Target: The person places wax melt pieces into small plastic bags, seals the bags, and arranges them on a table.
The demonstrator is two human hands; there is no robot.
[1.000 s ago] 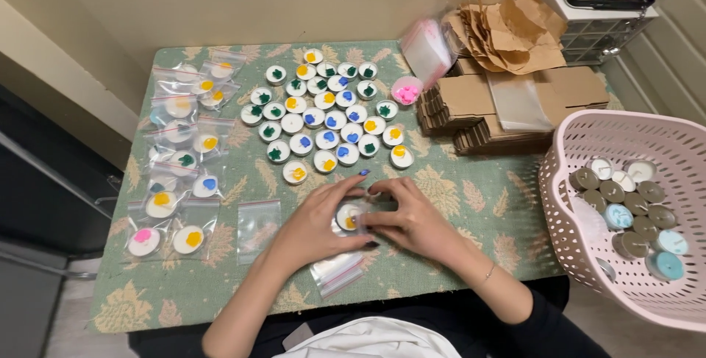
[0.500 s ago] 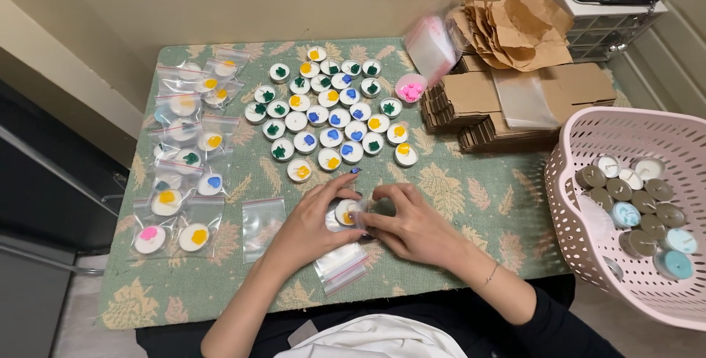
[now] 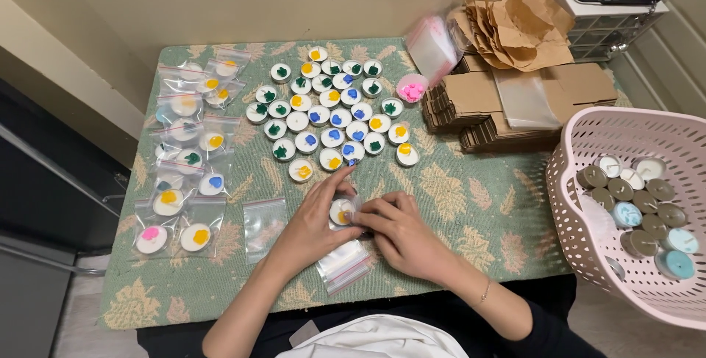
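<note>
White candle (image 3: 341,211), light and brittle-looking, pinched at its rim by both hands (image 3: 318,220) (image 3: 401,230); bags (image 3: 343,264) at six o'clock.

A home craft-packing corner: leaf-patterned table (image 3: 471,203), rows of tealight candles (image 3: 331,119), flat cardboard boxes (image 3: 478,100), pink basket (image 3: 581,181).

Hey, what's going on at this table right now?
A person's left hand and right hand together hold a small white tealight candle with a yellow decoration, over a stack of clear zip bags. Loose decorated candles cluster on the green leaf-patterned cloth; bagged ones lie to the left, a pink basket of candles to the right.
</note>
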